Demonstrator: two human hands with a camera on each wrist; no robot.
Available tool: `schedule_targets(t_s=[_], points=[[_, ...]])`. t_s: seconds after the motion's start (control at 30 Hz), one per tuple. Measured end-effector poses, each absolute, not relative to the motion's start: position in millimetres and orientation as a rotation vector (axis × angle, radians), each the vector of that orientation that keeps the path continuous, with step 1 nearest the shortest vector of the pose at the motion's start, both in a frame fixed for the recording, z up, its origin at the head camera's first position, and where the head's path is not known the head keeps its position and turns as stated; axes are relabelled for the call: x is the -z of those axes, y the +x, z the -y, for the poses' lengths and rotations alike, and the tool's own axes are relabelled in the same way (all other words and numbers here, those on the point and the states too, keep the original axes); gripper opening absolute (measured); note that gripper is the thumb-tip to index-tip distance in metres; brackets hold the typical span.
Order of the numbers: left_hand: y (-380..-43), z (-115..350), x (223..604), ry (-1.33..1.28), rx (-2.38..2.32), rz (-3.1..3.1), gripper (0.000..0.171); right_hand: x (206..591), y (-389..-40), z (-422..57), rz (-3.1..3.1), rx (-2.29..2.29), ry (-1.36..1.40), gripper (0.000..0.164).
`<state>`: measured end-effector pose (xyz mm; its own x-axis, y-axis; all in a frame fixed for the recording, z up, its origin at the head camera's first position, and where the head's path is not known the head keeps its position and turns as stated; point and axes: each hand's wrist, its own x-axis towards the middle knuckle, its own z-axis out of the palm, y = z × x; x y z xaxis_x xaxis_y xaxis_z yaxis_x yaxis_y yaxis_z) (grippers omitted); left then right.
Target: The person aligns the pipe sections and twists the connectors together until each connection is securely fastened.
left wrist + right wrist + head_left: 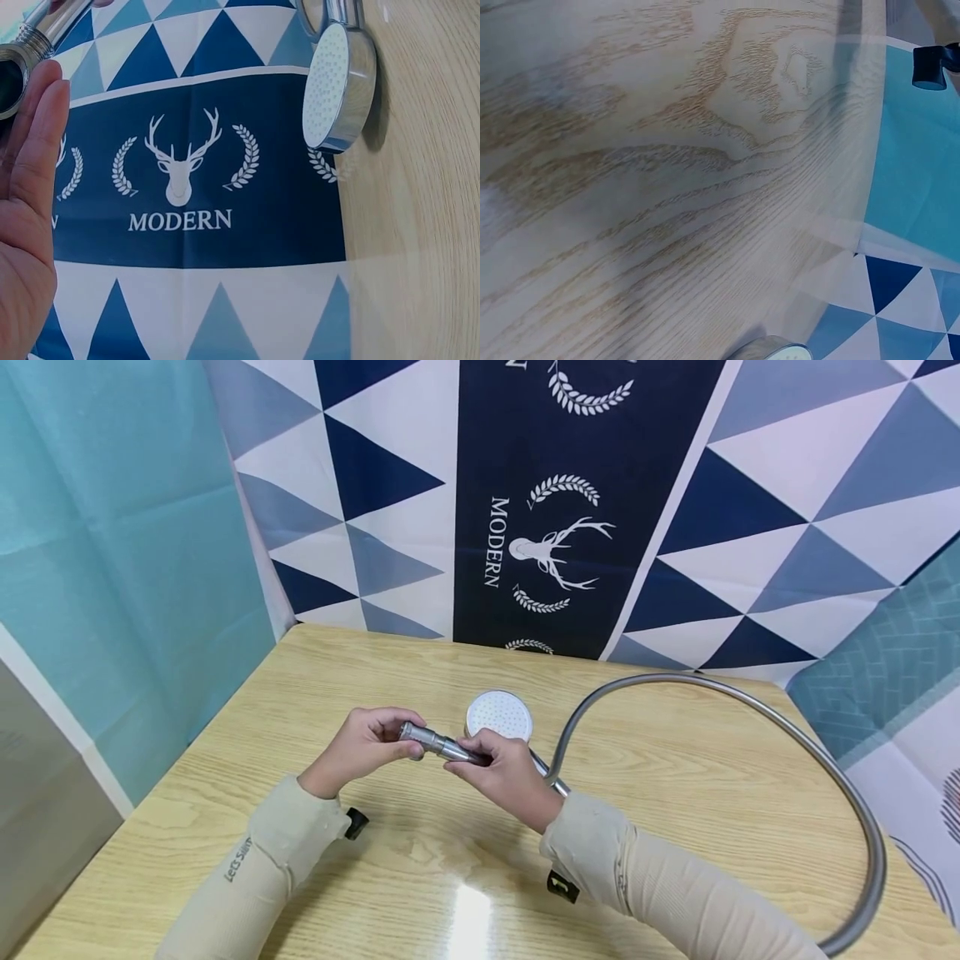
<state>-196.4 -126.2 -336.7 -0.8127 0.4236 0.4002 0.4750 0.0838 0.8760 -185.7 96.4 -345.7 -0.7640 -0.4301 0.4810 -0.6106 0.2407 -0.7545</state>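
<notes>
My left hand [352, 752] pinches the near-left end of a silver metal tube fitting [432, 739] between thumb and fingers. The fitting's other end is gripped by my right hand [513, 777], which hides part of it. In the left wrist view, the fitting [34, 43] shows a threaded rim round a dark opening, beside the long fingers of the left hand [26, 217]. A round chrome shower head [498, 714] with a pale nozzle face lies just behind the right hand, its handle partly covered by that hand. The right wrist view does not show the right hand.
A grey metal hose [678, 678] arcs from beside the right hand across the wooden table [360, 877] and down its right side, passing under the right forearm. Patterned cloth [397, 527] hangs behind the table, and a teal cloth [127, 552] at the left.
</notes>
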Motion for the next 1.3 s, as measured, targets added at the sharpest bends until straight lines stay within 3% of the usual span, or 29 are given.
schedule_targets(t_s=[1.3], points=[[-198.2,127.2,339.3,-0.949,1.862,2.276,0.059,345.3,-186.0,-95.9,2.385,-1.564,0.947,0.017]])
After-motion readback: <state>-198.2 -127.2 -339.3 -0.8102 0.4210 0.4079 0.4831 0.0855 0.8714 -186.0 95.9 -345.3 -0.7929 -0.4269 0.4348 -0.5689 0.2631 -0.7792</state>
